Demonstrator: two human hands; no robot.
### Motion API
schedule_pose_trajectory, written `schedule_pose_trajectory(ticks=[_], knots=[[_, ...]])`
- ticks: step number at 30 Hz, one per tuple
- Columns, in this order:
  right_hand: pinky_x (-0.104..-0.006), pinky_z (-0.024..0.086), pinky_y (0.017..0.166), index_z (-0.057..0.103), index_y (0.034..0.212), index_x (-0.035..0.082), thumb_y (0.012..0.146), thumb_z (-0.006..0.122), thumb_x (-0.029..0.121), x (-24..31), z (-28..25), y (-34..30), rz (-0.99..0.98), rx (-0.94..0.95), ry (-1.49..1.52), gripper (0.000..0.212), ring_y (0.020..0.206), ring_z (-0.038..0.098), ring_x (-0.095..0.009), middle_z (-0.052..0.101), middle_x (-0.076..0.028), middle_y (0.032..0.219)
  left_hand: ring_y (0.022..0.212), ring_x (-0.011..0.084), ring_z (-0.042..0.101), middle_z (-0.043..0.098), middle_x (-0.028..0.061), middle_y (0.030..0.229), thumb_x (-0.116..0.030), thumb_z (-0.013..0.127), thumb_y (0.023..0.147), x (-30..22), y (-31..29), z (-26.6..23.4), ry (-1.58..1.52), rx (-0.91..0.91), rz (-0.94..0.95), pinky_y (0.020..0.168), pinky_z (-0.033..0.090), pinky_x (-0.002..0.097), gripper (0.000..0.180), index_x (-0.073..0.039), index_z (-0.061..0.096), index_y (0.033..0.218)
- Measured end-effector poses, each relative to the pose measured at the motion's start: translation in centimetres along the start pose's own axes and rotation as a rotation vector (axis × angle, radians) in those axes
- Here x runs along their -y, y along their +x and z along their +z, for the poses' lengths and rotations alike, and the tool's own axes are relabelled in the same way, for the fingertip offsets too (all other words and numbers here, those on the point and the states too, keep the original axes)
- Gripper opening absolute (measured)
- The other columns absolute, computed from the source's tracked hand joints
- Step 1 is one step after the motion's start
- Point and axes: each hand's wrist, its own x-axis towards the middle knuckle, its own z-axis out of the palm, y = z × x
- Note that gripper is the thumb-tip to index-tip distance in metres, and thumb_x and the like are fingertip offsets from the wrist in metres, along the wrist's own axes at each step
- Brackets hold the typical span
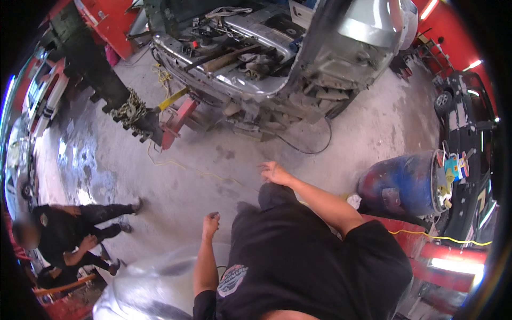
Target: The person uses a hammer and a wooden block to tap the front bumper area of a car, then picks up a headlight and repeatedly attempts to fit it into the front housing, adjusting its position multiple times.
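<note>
My right hand (274, 173) is stretched out over the concrete floor, its fingers apart and nothing in them. My left hand (210, 226) hangs lower and to the left, its fingers curled in; whether anything small is inside is hidden. Neither hand touches the car. Ahead stands a silver car body (250, 88) with its end stripped open. Loose parts and tools lie inside it, among them a long brown wooden-looking bar (230, 58). A silver curved body panel (154, 285) is beside my left arm.
A blue drum (397, 184) stands at right, with cans and rags on top. A dark post hung with a chain (130, 109) and a red clamp stand (178, 120) are at left. A yellow cord (200, 172) crosses the floor. Another person (69, 232) is at far left.
</note>
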Motion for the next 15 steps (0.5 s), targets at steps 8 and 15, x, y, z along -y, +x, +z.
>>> schedule_pose_trajectory(ticks=[8,15], knots=[[-0.0306,0.059,0.071,0.058,0.143,-0.001,0.101,0.056,0.007,13.7,-3.4,12.5,-0.110,-0.280,0.172,0.043,0.082,0.069,-0.016,0.071,-0.012,0.111,0.077,0.0154,0.065,0.072,0.0081,0.104,-0.021,0.066,0.099,-15.0,14.6,-10.1,0.000,0.031,0.093,0.061,0.055,0.0309,0.039,-0.004,0.068,0.135],[-0.0446,0.055,0.084,0.062,0.142,0.007,0.099,0.062,0.010,21.9,-10.7,28.6,-0.357,-0.838,-0.364,0.043,0.099,0.068,-0.032,0.071,-0.019,0.118,0.084,0.0159,0.067,0.074,0.0089,0.109,-0.020,0.065,0.102,-26.0,20.7,-14.1,0.004,0.064,0.088,0.067,0.056,0.0301,0.037,-0.002,0.068,0.134]])
